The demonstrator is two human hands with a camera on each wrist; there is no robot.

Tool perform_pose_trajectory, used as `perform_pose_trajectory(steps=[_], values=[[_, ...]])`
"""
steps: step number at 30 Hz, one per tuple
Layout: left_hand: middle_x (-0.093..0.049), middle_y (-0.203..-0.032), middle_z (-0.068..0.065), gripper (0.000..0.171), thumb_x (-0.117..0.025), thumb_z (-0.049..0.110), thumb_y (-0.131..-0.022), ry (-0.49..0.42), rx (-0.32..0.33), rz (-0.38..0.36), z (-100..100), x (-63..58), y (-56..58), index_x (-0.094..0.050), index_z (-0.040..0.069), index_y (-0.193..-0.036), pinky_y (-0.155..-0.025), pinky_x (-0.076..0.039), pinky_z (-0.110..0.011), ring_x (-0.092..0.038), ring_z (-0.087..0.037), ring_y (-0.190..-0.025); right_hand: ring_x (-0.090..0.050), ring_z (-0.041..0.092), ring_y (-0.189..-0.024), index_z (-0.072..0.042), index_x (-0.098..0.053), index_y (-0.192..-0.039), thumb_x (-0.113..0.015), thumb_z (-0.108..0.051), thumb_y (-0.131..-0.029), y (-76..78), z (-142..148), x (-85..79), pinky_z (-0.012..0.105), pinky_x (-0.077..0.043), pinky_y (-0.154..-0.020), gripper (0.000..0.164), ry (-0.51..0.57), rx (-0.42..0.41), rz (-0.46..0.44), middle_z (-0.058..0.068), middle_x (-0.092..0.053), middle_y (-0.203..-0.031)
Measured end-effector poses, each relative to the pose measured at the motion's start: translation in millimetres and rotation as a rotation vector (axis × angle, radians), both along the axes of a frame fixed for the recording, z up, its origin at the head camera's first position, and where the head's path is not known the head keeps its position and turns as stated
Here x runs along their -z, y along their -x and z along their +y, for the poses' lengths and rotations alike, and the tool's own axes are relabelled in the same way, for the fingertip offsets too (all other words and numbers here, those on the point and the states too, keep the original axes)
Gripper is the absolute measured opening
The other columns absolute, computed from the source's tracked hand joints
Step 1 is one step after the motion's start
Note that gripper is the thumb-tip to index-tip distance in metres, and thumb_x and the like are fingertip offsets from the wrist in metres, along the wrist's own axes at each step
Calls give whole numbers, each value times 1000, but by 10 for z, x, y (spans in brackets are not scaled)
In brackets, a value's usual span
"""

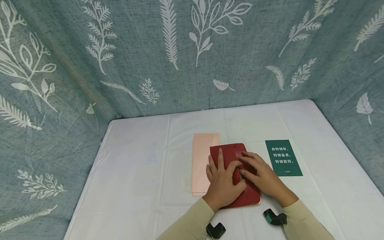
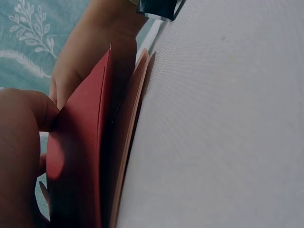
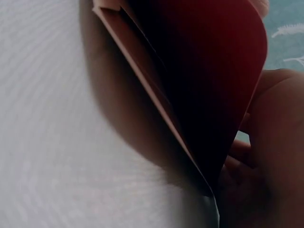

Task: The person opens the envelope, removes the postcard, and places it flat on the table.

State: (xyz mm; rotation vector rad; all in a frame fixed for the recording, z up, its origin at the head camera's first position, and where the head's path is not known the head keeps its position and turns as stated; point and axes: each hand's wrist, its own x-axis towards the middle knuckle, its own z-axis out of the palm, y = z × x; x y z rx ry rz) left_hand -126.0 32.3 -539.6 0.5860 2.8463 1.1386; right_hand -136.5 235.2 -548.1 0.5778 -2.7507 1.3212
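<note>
1. Hands: two, the left hand and the right hand.
2. Sleeves: two, one left sleeve and one right sleeve.
3. Red cover: one.
4. Green card: one, with three large lines of print and one tiny line.
5. Pink paper: more than one edge shows; the exact number I cannot tell.
6. Black devices: two.
7. Table: one.

Plain pale-khaki sleeves reached both wrists, which carried black, elbow-shaped cameras; the right one bore a green patch.
</note>
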Motion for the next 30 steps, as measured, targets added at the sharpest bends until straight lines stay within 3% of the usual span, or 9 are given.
perform_pose_trajectory(steps=[15,30], values=[[-5,-179,-22,51,-65,33,-92,-24,7,-5,-7,-5,0,-60,31,-143,-115,-5,-82,7,-62,-157,-27,42,-155,-9,-65,-152,-74,-15,-104,-22,-8,25,70,-40,-111,49,-152,-32,3,13,-33,-174],[-4,-179,-21,51,-64,31,-92,-46,12,-15,-15,-14,-3,-61,32,-143,-115,-3,-82,10,-60,-157,-25,44,-156,-10,-62,-155,-74,-18,-104,-26,-2,14,72,-38,-112,53,-202,-31,-2,15,-29,-176]])
